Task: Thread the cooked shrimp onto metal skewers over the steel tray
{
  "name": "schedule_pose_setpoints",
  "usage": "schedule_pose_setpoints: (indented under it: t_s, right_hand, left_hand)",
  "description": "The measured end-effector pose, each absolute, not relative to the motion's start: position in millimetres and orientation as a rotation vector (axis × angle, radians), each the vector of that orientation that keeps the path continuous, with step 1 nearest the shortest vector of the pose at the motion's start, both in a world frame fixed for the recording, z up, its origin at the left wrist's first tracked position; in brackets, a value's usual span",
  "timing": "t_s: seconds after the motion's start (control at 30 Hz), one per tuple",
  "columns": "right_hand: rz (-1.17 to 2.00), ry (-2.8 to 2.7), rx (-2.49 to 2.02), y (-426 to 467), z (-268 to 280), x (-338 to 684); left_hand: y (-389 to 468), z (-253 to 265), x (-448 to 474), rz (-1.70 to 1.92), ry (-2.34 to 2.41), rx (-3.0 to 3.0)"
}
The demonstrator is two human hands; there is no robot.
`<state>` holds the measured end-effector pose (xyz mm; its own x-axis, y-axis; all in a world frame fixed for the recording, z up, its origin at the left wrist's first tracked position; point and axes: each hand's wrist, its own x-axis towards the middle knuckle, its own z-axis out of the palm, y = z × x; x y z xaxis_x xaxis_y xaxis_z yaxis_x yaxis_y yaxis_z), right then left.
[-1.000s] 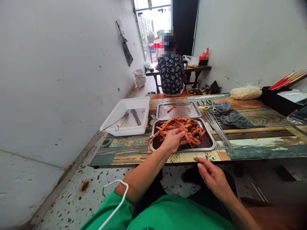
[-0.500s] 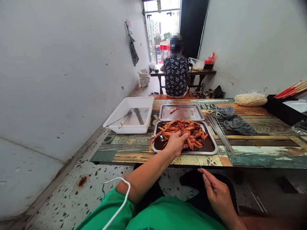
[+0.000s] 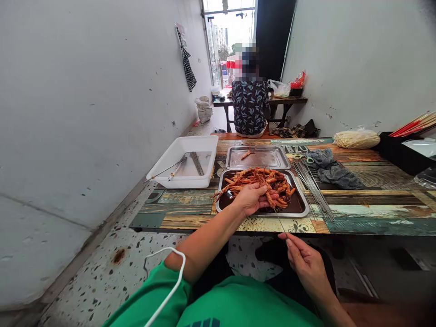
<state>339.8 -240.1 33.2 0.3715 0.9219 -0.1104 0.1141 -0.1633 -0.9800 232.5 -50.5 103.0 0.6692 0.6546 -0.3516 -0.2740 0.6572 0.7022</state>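
My left hand (image 3: pixel 252 199) is closed around a long reddish-brown piece of food (image 3: pixel 269 196), whose exact kind I cannot make out. It is held over a metal tray (image 3: pixel 222 210) heaped with similar glossy pieces (image 3: pixel 245 176) in dark sauce. Below the table's front edge, my right hand (image 3: pixel 304 260) pinches a thin metal skewer (image 3: pixel 281 222). The skewer slants up and its far end meets the piece in my left hand; whether the tip is inside is hidden. Loose metal skewers (image 3: pixel 313 193) lie in a bundle right of the tray.
Behind the full tray lies a second metal tray (image 3: pixel 269 159) with one small piece (image 3: pixel 245 154). At left stands a white plastic bin (image 3: pixel 190 182) holding skewers. Scissors (image 3: pixel 308 159) and grey cloths (image 3: pixel 340 176) lie at right. A person (image 3: pixel 250 109) sits ahead, back turned.
My right hand has shifted slightly up and left with the skewer. The left hand still grips the food piece, its fingers a little more extended beneath it.
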Motion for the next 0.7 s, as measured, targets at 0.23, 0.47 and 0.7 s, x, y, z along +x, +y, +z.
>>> schedule_pose_setpoints:
  t_s: [0.23,0.47,0.7]
  right_hand:
    - [1.259,-0.699,-1.300,-235,40,341]
    - [1.556,-0.487,-0.927,-233,44,350]
    - [1.159,-0.819,-1.372,-238,40,348]
  left_hand:
    - [-49,108,231,0.538,0.628,0.651]
    - [-44,107,227,0.487,0.557,0.568]
    - [-48,107,230,0.511,0.574,0.624]
